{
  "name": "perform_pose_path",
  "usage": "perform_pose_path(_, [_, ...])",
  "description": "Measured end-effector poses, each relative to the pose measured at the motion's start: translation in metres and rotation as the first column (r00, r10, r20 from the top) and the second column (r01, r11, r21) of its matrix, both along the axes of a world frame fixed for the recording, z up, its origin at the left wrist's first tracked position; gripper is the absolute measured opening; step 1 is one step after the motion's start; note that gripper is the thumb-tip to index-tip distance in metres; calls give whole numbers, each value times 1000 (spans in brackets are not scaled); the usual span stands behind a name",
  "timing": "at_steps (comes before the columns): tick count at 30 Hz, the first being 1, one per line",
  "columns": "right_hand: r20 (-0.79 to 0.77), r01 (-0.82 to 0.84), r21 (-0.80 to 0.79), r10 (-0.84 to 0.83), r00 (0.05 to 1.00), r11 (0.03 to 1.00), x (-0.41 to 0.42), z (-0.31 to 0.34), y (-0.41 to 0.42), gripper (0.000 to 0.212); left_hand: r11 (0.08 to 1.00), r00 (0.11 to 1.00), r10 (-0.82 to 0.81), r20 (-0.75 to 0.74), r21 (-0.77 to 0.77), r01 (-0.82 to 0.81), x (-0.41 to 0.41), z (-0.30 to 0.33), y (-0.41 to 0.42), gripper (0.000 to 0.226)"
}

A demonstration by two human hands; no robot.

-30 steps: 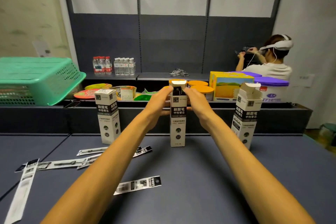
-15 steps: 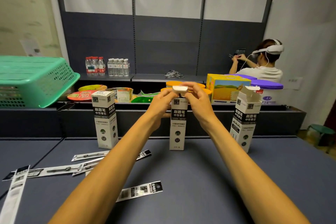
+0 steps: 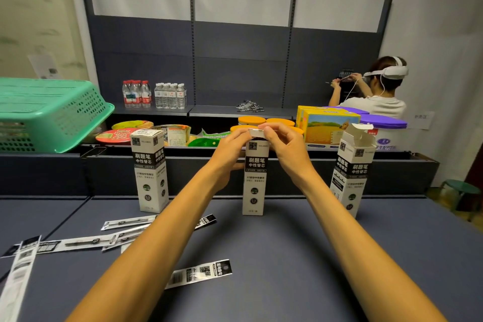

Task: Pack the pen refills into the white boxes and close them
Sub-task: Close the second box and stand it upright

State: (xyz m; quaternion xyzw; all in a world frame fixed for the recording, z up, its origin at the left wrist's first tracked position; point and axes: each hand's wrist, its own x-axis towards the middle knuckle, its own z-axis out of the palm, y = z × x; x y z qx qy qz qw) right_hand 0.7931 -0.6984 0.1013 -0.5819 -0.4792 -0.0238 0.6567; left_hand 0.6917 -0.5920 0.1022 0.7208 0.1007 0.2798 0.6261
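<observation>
The tall, narrow white cardboard box with black printing (image 3: pixel 254 180) stands upright near the middle of the dark grey tabletop (image 3: pixel 300 256), well back from its near edge, and both hands pinch its top flap — the left hand (image 3: pixel 231 146) and the right hand (image 3: pixel 285 145) with fingertips curled onto the lid. It looks light, thin-walled and tippy — best steadied high on its side walls, pressing gently so nothing creases. The flat plastic-sleeved pen refills (image 3: pixel 201 272) near the left edge seem slippery and bendy, best pinched by their edges.

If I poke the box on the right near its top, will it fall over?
Probably. The right box is tall and narrow on a small base, so a high push likely tips it. It looks like thin card, probably light. Its open flap would likely bend.
</observation>
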Motion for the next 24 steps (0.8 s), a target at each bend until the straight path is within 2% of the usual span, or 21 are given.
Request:
perform_pose_path(7, [9, -30, -1, 30, 999, 1000, 1, -3, -3, 15, 1000, 1000, 8, 16, -17, -8, -1, 0, -5, 26])
perform_pose_path(14, [56, 6, -33, -5, 998, 999, 1, -2, -3, 15, 996, 1000, 2, 19, -87, -1, -2, 1, -7, 36])
perform_pose_path(19, [75, 5, -38, -2, 997, 999, 2, -2, -4, 14, 999, 999, -37, 35, -5, 37, -4, 0, -7, 22])
perform_pose_path(24, [4, 13, -38, -13, 1000, 999, 0, -5, -2, 14, 1000, 999, -21, 43, 14, 20, -2, -1, -2, 26])
